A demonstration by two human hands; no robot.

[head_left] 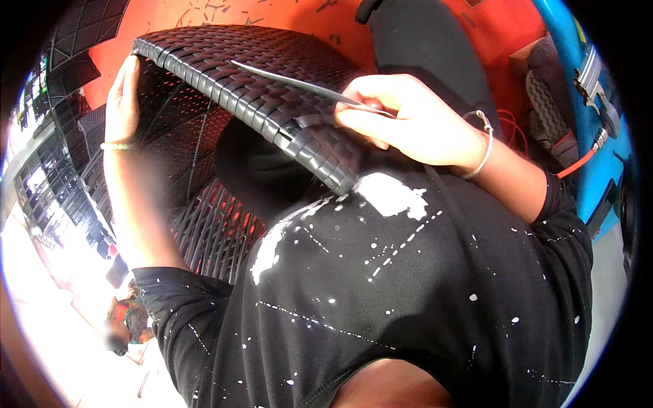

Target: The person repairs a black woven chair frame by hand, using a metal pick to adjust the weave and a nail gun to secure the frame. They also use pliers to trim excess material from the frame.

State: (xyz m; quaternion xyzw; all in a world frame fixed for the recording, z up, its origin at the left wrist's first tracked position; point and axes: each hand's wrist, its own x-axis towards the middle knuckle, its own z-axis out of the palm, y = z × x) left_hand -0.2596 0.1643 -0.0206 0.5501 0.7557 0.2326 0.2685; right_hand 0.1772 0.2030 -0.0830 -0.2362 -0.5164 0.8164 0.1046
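While the right hand pinches a thin grey flat strip between thumb and fingers, the left hand is up at the far-left corner of a black woven panel, fingers straight and touching it; can't tell if the thumb closes around the edge. Panel sits tilted in front of the chest, wrapped edge running from that corner down right to the black white-spotted shirt; contact there unclear. Strip lies across the weave, free end pointing left; can't tell whether it touches. Wrap looks uneven near the lower end of the edge. Dark scraps lie on the red floor beyond. Orange hose with metal fittings hangs by a blue object on the right
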